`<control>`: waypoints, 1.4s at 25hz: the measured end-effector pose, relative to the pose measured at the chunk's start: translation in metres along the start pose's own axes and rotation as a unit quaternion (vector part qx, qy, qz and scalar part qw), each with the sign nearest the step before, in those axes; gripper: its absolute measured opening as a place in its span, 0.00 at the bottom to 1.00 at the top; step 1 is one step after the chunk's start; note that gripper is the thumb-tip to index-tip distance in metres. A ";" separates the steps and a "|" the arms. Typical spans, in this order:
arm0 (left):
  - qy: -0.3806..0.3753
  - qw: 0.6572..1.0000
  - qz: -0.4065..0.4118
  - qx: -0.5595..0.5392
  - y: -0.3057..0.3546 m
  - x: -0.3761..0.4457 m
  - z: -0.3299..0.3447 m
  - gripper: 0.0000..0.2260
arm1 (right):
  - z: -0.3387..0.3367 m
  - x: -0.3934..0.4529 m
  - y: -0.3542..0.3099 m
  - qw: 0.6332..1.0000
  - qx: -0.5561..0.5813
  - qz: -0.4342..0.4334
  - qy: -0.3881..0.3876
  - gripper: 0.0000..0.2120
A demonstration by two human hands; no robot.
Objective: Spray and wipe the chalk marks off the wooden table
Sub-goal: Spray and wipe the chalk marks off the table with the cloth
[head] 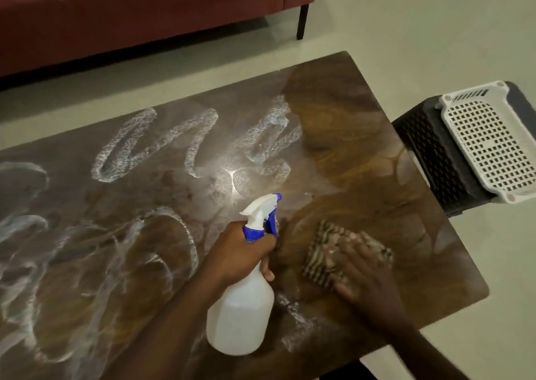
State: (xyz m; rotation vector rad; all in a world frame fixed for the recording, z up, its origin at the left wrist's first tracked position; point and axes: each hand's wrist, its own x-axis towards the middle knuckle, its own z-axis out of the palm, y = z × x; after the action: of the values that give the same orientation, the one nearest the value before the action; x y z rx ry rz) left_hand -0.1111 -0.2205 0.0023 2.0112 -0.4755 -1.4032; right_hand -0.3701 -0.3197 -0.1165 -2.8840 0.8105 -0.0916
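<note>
White chalk marks (pixel 156 144) loop across the middle and left of the dark wooden table (pixel 356 136); smeared chalk covers the near left. The right part of the tabletop looks wet and brown. My left hand (pixel 240 252) grips the neck of a white spray bottle (pixel 243 316) with a blue trigger, nozzle pointing away over the table. My right hand (pixel 362 272) presses flat with spread fingers on a striped brown cloth (pixel 322 255) lying on the table's near right area.
A dark woven stool (pixel 435 153) stands at the table's right end with a white perforated basket (pixel 487 142) on it. A red sofa (pixel 145 11) with a black leg sits across the pale floor beyond the table.
</note>
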 end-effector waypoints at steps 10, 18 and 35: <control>-0.021 1.000 0.018 -0.002 0.010 0.032 -0.037 0.08 | 0.011 0.097 -0.036 1.000 -0.008 -0.025 0.010 0.27; 0.027 0.999 0.022 -0.020 0.025 0.051 -0.087 0.06 | 0.024 0.203 -0.086 0.994 0.022 0.098 0.042 0.25; 0.036 0.994 -0.022 -0.105 0.066 0.127 -0.111 0.03 | -0.004 0.261 0.037 0.976 0.014 0.213 0.041 0.26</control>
State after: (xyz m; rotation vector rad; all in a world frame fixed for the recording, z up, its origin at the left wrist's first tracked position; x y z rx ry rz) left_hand 0.0425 -0.3149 -0.0159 1.9041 -0.2435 -1.3424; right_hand -0.1668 -0.4872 -0.1135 -2.6244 1.4079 -0.1727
